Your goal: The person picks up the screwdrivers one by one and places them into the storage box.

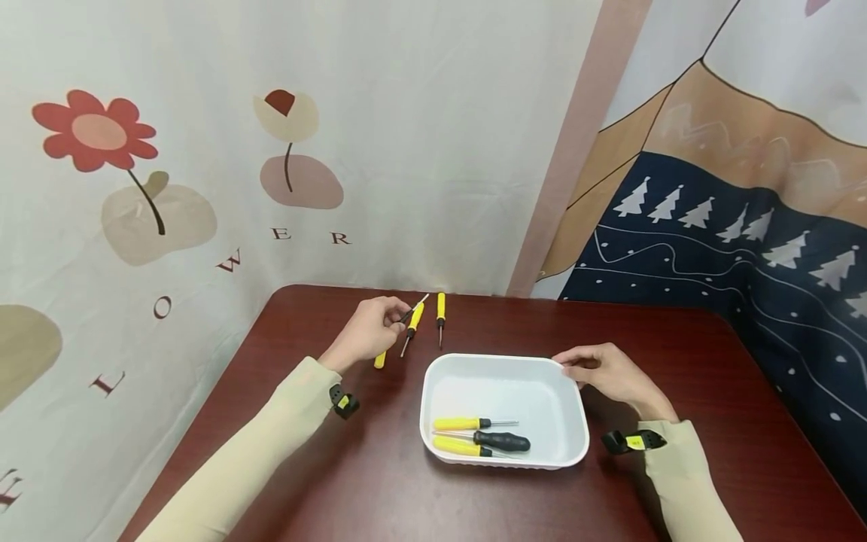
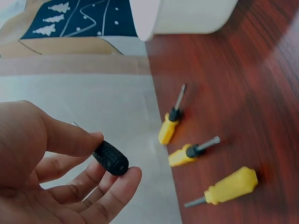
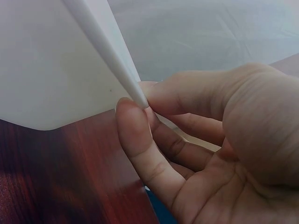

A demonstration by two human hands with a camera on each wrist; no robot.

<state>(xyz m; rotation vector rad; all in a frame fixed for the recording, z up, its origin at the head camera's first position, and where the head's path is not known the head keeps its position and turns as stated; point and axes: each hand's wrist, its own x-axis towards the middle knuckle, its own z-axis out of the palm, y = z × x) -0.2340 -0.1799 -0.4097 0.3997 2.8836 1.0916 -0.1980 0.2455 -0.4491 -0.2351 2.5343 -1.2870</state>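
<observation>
My left hand (image 1: 369, 331) pinches a black-handled screwdriver (image 2: 111, 157) between thumb and fingers, near the table's far edge. Its thin shaft points away to the upper right in the head view. Three yellow-handled screwdrivers lie around that hand: one (image 1: 380, 360) partly hidden under it, one (image 1: 415, 317) just right of it and another (image 1: 441, 307) farther right. My right hand (image 1: 612, 373) grips the far right corner of a white tray (image 1: 515, 388), thumb and fingers on its rim (image 3: 112, 63). Inside lie two yellow screwdrivers (image 1: 457, 424) and a black one (image 1: 503, 440) between them.
The tray stands on a dark red-brown table (image 1: 325, 482). Behind the far edge hangs a pale printed curtain (image 1: 420, 150), with a dark blue tree-patterned part (image 1: 677, 248) at the right. Each wrist wears a black strap (image 1: 344, 401).
</observation>
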